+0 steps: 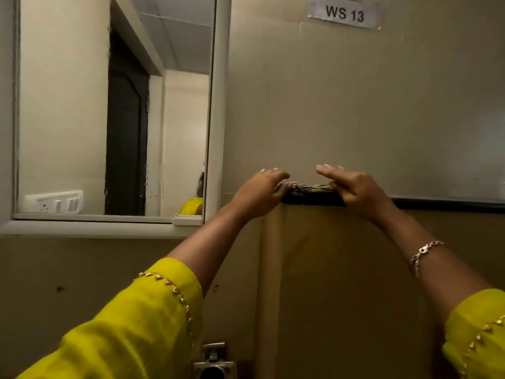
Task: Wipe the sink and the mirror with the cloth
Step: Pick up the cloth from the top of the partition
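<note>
A tan cloth [341,269] hangs down the wall over a black ledge [437,205], its fringed top edge lying on the ledge. My left hand [262,192] grips the left end of that fringed edge. My right hand [352,187] rests on the right end, thumb against the cloth and fingers stretched out towards the wall. The mirror [82,105], in a white frame [218,105], is on the wall to the left of my hands. It reflects a dark door and a yellow sleeve. The sink is out of view.
A paper label reading WS 13 [344,13] is stuck high on the wall. A metal fixture [214,361] shows at the bottom edge below my left arm. A white switch plate [54,202] appears in the mirror's reflection.
</note>
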`<action>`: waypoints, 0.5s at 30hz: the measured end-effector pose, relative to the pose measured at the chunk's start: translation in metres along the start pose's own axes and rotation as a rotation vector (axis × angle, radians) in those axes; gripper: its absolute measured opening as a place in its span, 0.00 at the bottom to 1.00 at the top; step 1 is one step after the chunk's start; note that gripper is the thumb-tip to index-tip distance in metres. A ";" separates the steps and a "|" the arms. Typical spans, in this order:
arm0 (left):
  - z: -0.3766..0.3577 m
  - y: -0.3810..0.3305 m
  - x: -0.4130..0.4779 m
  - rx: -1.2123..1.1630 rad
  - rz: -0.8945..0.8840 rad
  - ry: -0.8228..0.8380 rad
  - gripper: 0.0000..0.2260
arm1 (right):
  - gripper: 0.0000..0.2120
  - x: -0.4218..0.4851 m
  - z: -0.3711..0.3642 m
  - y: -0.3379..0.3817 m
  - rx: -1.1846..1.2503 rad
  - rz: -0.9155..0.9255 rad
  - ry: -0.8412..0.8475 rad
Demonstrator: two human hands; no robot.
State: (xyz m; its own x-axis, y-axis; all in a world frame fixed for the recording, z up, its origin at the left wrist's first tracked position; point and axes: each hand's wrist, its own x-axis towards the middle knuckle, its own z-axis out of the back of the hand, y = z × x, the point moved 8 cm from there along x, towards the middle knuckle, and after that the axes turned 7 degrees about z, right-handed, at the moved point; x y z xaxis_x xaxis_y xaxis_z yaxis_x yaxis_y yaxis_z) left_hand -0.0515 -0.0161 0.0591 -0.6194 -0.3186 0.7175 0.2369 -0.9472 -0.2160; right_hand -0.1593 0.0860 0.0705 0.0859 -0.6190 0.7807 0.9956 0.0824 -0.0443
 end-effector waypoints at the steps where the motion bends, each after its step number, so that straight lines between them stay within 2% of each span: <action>1: -0.002 -0.002 0.005 -0.041 0.018 0.027 0.17 | 0.18 0.003 0.003 -0.010 0.013 -0.042 0.031; 5: -0.012 -0.009 0.022 -0.107 0.068 0.152 0.19 | 0.14 0.009 0.001 -0.033 0.000 -0.111 0.247; 7: -0.018 -0.007 0.028 -0.153 0.100 0.231 0.17 | 0.12 0.009 -0.003 -0.038 0.054 -0.122 0.300; 11: -0.020 -0.004 0.032 -0.268 0.145 0.288 0.16 | 0.12 0.006 -0.002 -0.040 0.204 -0.155 0.335; 15: -0.018 -0.008 0.038 -0.224 0.146 0.264 0.14 | 0.11 0.011 -0.003 -0.043 0.173 -0.159 0.290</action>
State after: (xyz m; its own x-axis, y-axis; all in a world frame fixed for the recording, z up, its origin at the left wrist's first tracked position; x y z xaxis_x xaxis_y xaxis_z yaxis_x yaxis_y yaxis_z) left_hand -0.0906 -0.0216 0.0757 -0.7698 -0.4212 0.4795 0.1852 -0.8664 -0.4638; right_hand -0.2014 0.0738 0.0791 -0.0375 -0.8280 0.5595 0.9785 0.0833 0.1889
